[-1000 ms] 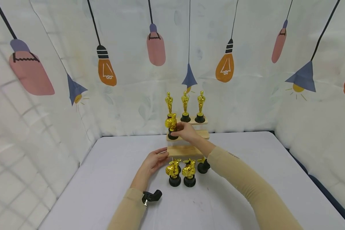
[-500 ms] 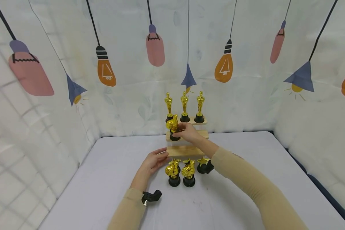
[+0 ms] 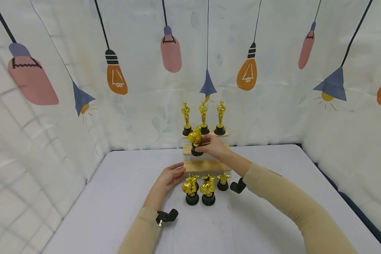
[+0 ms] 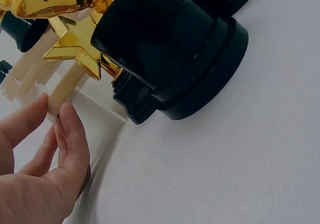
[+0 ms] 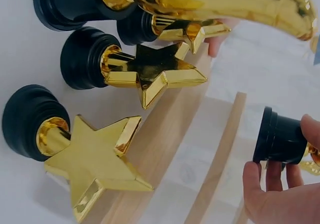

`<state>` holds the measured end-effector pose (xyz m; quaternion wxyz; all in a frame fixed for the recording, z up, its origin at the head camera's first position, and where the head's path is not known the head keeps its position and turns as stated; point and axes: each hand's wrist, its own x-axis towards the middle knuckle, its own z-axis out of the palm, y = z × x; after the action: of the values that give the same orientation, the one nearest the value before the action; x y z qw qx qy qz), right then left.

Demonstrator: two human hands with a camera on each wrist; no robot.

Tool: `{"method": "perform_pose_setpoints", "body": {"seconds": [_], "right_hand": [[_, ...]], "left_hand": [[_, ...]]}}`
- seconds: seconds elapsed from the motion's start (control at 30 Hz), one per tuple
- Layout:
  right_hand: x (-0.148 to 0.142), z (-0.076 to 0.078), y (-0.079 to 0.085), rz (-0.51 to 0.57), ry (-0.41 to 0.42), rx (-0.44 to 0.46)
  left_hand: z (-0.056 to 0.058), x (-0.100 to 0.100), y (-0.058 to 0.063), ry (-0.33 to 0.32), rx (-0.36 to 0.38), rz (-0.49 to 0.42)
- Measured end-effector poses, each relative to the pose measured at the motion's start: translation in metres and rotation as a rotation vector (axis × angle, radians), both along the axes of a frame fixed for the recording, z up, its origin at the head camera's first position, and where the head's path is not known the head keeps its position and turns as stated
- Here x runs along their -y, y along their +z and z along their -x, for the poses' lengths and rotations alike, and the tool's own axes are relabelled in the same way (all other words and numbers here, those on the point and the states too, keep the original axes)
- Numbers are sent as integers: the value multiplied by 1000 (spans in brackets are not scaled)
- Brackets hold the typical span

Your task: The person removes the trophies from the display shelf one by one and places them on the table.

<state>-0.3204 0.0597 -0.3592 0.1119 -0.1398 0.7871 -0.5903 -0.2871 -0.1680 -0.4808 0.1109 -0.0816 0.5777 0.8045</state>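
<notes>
At the pale-wood middle shelf [image 3: 187, 150], your right hand [image 3: 213, 146] grips a black-based gold thumbs-up trophy [image 3: 195, 136], apparently mid-placement; your left hand [image 3: 169, 178] pinches the pale-wood bottom shelf [image 3: 203, 165]. Seating the trophy likely needs levelling.

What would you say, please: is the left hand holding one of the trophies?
No, the left hand pinches the end of the lowest wooden shelf in the left wrist view.
</notes>
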Motion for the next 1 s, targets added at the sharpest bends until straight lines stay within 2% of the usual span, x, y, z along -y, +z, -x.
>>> {"method": "perform_pose_setpoints", "body": {"seconds": [0.23, 0.63, 0.8, 1.0], "right_hand": [[-14, -14, 3, 9, 42, -28], [-44, -42, 8, -13, 33, 4], [-56, -53, 4, 14, 22, 26], [-65, -65, -1, 47, 37, 18]], "left_hand": [[1, -2, -3, -2, -5, -25], [2, -3, -4, 8, -23, -36], [4, -5, -4, 0, -25, -46], [5, -1, -5, 4, -30, -13]]}}
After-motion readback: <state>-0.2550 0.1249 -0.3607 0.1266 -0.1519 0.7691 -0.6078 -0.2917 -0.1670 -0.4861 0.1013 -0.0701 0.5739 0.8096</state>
